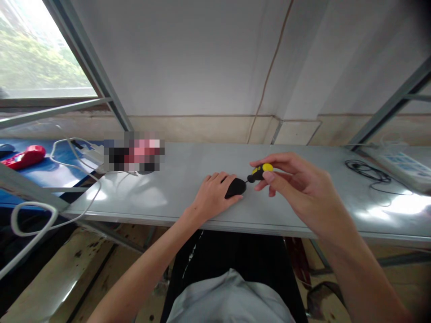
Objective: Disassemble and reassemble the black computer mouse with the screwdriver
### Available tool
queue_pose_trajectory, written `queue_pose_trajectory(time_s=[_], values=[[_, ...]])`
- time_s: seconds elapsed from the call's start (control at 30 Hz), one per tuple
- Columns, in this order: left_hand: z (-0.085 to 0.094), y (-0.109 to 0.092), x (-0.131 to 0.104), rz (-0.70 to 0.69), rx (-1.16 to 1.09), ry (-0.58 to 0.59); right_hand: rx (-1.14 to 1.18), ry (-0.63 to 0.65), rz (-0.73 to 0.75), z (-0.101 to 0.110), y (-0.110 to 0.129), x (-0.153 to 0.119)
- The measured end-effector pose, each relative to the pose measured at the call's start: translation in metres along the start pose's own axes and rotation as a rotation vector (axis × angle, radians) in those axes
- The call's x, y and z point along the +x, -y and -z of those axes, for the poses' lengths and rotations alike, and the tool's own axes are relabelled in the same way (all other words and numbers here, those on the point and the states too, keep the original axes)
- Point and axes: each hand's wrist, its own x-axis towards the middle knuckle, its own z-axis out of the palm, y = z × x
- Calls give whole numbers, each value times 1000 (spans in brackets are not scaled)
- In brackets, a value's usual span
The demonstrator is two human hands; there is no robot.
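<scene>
A black computer mouse point(236, 188) rests on the grey tabletop near its front edge. Over its left part lies my left hand point(215, 195), fingers and thumb wrapped round it. To the right, my right hand point(296, 184) pinches a short yellow and black screwdriver point(259, 172) between thumb and fingers. The screwdriver is tilted, its thin shaft pointing left at the right end of the mouse. Whether the tip touches the mouse is too small to tell.
A black coiled cable point(367, 172) lies at the right, beside a pale box point(404, 163). White cables point(92, 197) hang at the left near a blurred pinkish object point(143, 152). A red object point(28, 156) sits on a blue surface point(62, 166). Metal posts frame both sides.
</scene>
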Motion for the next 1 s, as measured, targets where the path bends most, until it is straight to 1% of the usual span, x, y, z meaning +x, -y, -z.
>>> queue_pose_trajectory(time_s=[0.07, 0.27, 0.5, 0.7, 1.0], values=[[0, 0, 0, 0, -3, 1, -21, 1, 8, 1, 0, 1], [2, 0, 1, 8, 19, 8, -29, -59, -3, 3, 1, 3], [1, 0, 0, -13, -3, -4, -60, -97, -11, 2, 0, 3], [0, 1, 0, -14, -11, -10, -81, -62, 33, 6, 0, 3], [1, 0, 0, -13, 9, 1, -60, -13, 32, 7, 5, 1]])
